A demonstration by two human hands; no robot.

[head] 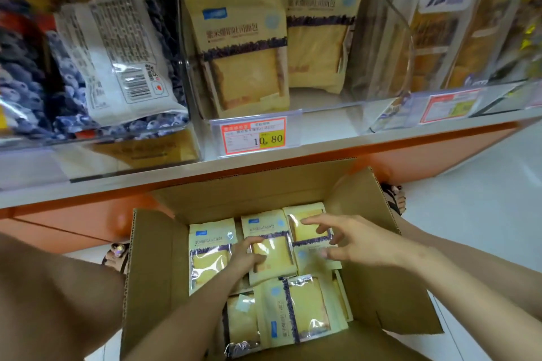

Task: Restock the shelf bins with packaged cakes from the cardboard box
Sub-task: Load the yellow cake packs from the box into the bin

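— Reaching into the box (155,258) with both hands, see? This is the picking-out step; nothing's been lifted yet.

— What's in there?

— Cakes, lying flat in loose rows. The left pack (212,246) is untouched. The left hand (247,255) lies on the middle pack (274,252), its fingers bent down along that pack's left edge.

— Has it got hold of it?

— Can't tell from here. It's blurred, and the fingers may only be resting there. The right hand (360,240) is easier to read. Its fingers are spread wide and it holds nothing, with the tips just above or barely on the right pack (305,233) at the back corner.

— And where do they go?

— Up on the shelf. The left bin holds blue bags (117,53), so that's the wrong stock. The middle bin (319,101) has the same cakes (243,53) standing upright in two rows, with the price tag (253,135) under them. Further right is another kind of loaf (434,38).

— So what's next?

— I'd say each hand needs to close on a pack, thumb under an edge. They lie tight together, so some digging in is called for. Then lift clear of the box flaps, turn the packs upright with the label facing out, and slot them into the middle bin in front of the ones already there.
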